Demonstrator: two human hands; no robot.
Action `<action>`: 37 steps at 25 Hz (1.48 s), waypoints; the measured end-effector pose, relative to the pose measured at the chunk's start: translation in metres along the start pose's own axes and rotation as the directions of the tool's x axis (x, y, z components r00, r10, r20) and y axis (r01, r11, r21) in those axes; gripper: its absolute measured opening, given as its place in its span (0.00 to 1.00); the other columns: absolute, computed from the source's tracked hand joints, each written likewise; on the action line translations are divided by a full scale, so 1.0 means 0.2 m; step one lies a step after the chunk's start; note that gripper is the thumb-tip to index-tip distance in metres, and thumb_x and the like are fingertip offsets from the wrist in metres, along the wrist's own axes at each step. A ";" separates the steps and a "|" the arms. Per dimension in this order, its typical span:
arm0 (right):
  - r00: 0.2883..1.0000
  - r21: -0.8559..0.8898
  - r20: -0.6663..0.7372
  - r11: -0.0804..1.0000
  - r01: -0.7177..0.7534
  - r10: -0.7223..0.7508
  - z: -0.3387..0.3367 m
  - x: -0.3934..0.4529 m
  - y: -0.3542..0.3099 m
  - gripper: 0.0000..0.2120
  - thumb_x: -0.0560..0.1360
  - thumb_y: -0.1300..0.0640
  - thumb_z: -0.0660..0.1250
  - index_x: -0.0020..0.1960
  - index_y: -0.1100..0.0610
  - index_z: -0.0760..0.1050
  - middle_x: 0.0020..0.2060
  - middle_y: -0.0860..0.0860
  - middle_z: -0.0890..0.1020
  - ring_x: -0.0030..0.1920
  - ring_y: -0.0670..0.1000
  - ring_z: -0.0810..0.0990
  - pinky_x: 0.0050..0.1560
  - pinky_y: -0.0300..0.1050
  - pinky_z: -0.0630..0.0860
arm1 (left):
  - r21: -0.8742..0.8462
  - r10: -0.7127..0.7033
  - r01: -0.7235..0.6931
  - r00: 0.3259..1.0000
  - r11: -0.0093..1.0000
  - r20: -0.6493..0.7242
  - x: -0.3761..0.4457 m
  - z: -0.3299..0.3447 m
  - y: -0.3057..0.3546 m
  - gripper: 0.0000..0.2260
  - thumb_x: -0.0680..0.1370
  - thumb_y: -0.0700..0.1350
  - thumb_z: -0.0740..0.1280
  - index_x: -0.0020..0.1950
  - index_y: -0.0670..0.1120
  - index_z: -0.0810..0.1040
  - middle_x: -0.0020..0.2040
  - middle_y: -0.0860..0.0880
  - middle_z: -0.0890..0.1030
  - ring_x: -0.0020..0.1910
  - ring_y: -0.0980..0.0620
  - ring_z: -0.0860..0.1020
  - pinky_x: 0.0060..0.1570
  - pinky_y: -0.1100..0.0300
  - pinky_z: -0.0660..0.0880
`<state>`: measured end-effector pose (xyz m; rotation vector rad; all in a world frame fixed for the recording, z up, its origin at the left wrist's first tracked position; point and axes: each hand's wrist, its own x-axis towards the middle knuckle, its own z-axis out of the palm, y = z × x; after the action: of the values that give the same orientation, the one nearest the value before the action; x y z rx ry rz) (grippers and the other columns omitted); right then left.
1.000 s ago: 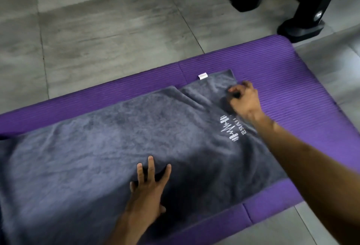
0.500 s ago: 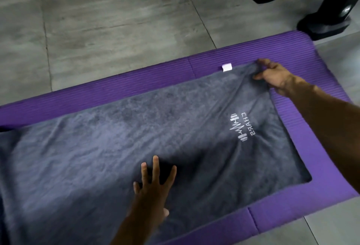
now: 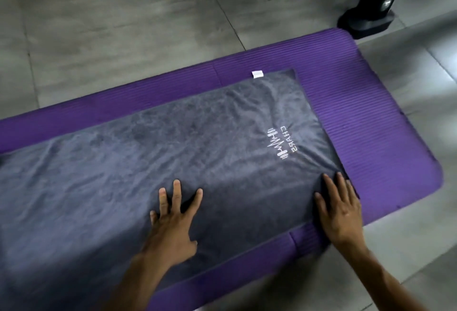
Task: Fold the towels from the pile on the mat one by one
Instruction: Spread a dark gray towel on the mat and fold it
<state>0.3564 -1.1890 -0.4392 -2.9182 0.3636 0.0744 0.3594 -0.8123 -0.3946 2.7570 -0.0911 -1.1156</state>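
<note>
— So, where do we have the grey towel (image 3: 173, 157) at this moment?

— We have it spread flat along the purple mat (image 3: 371, 117), which we take as our landmark. It covers most of the mat's length and runs out of view at the mat's left end. A band of bare mat shows along the far side, along the near side, and more widely at the right end.

— And our hands?

— Our left hand (image 3: 170, 221) lies palm down on the towel, near the mat's near edge, fingers straight and spread, holding nothing. Our right hand (image 3: 341, 209) lies flat too, fingers straight and close together, over the towel's near right corner, with the heel of the hand reaching the mat's near band. Neither hand pinches the cloth; both only press on it.

— Anything else we can place against the mat?

— A white logo (image 3: 280, 146) is stitched on the towel toward the mat's right end, and a small white tag (image 3: 257, 74) sticks out from the towel's far edge onto the mat. Beyond the mat's far right corner stands a black equipment base (image 3: 366, 22) on the grey tiled floor (image 3: 111, 38).
</note>
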 end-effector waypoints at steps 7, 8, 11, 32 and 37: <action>0.924 0.270 0.086 0.884 -0.382 0.373 -0.13 0.20 0.14 0.17 0.73 0.53 0.66 0.60 0.58 0.74 0.53 0.64 0.79 0.56 0.65 0.76 0.57 0.58 0.71 | 0.181 0.407 -0.373 0.885 0.910 -0.225 -0.34 0.50 0.14 0.29 0.69 0.58 0.61 0.68 0.51 0.76 0.74 0.48 0.69 0.73 0.42 0.64 0.65 0.39 0.62; 0.918 0.310 0.133 0.864 -0.397 0.374 -0.15 0.21 0.15 0.15 0.74 0.57 0.66 0.59 0.59 0.73 0.52 0.65 0.80 0.55 0.66 0.78 0.56 0.58 0.72 | 0.219 0.491 -0.448 0.844 0.867 -0.217 -0.37 0.55 0.16 0.29 0.68 0.60 0.62 0.67 0.50 0.77 0.73 0.48 0.70 0.72 0.43 0.64 0.66 0.42 0.59; 0.877 0.229 0.124 0.847 -0.480 0.464 -0.22 0.19 0.13 0.17 0.74 0.53 0.63 0.58 0.63 0.72 0.55 0.67 0.78 0.57 0.68 0.76 0.56 0.59 0.71 | 0.209 0.521 -0.478 0.799 0.853 -0.301 -0.38 0.55 0.16 0.24 0.69 0.58 0.62 0.63 0.51 0.79 0.68 0.47 0.76 0.69 0.46 0.67 0.70 0.50 0.55; 0.100 0.457 0.239 0.203 0.866 -0.966 0.52 -0.39 -2.76 0.07 0.71 0.62 0.69 0.49 0.58 0.78 0.47 0.56 0.80 0.44 0.60 0.81 0.48 0.51 0.78 | -0.884 -0.955 0.403 0.266 0.235 -0.133 -0.82 0.52 -1.59 0.14 0.72 0.58 0.67 0.50 0.50 0.77 0.52 0.42 0.76 0.54 0.40 0.73 0.54 0.47 0.73; 0.393 0.571 0.051 0.350 0.743 -0.918 0.50 -0.36 -3.32 0.15 0.72 0.65 0.66 0.58 0.60 0.75 0.55 0.58 0.78 0.51 0.56 0.77 0.54 0.46 0.70 | -0.938 -0.984 -0.301 0.009 -0.173 0.179 -0.93 0.55 -1.59 0.09 0.71 0.41 0.67 0.38 0.49 0.67 0.32 0.49 0.72 0.33 0.49 0.70 0.35 0.55 0.68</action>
<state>0.4482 -0.5208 -0.4059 -2.1390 -1.1037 0.3161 0.1469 -0.4912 -0.4001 1.2448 1.7172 0.7305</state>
